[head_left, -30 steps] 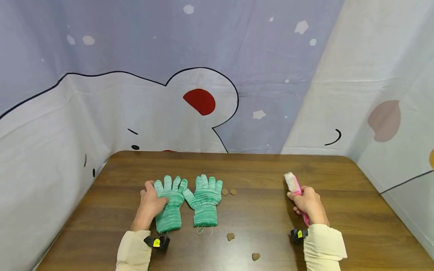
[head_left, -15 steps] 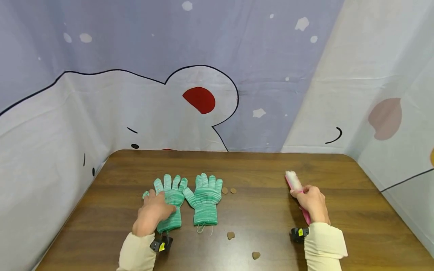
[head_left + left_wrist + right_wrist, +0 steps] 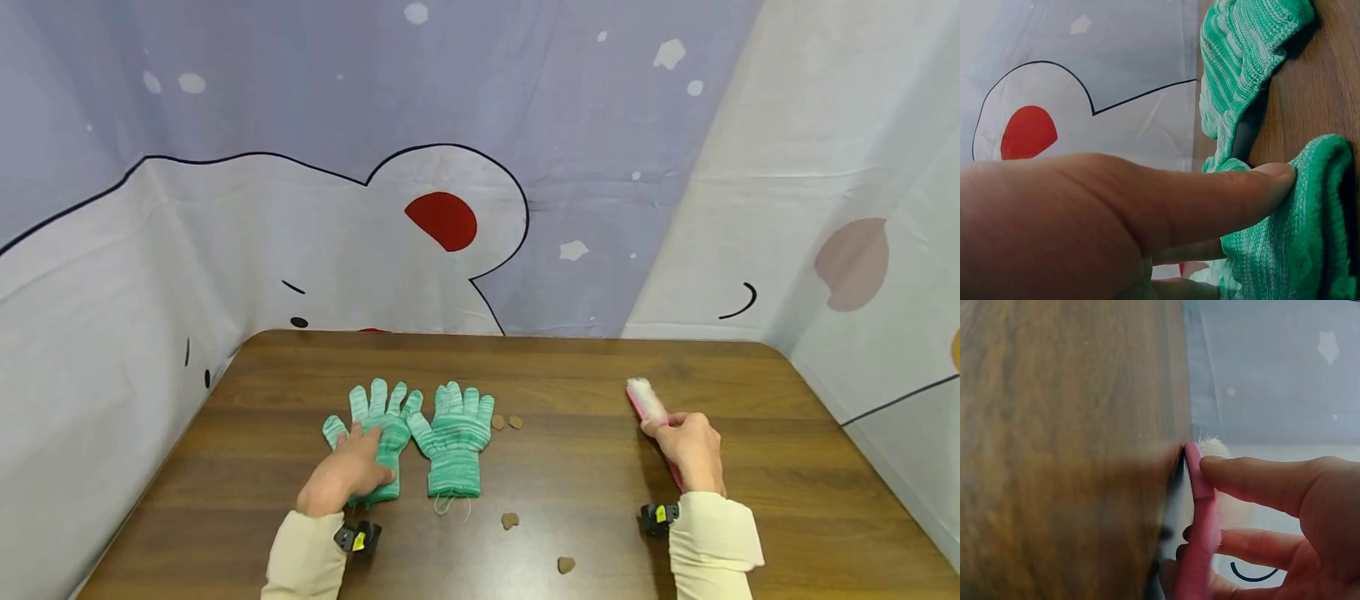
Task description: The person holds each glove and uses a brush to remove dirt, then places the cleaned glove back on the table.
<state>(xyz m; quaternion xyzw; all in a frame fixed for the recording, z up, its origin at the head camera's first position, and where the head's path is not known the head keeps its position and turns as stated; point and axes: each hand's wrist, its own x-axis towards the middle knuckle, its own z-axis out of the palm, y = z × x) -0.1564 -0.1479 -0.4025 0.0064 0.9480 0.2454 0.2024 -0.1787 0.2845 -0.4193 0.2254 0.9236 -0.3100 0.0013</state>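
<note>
My left hand (image 3: 351,471) rests on a green-and-white striped knit glove (image 3: 386,408) at the table's left, fingers lying across its palm. In the left wrist view the straight thumb (image 3: 1222,194) touches the glove's cuff (image 3: 1297,250). A matching glove (image 3: 456,437) lies flat right beside it, with loose threads at its cuff. At the right, my right hand (image 3: 692,450) holds a pink brush (image 3: 1200,550) with white bristles (image 3: 648,402). Thumb and fingers grip its handle in the right wrist view, the bristles pointing away from the table.
Several small brown pieces lie on the wooden table (image 3: 570,475): a pair (image 3: 507,422) by the right-hand glove, one piece (image 3: 510,521) in the middle and another piece (image 3: 566,565) near the front. A printed curtain (image 3: 600,167) stands behind the table.
My left hand has moved right from the glove's edge onto its palm, and that glove has shifted slightly toward the back. The brush has turned in my right hand, bristles now facing up.
</note>
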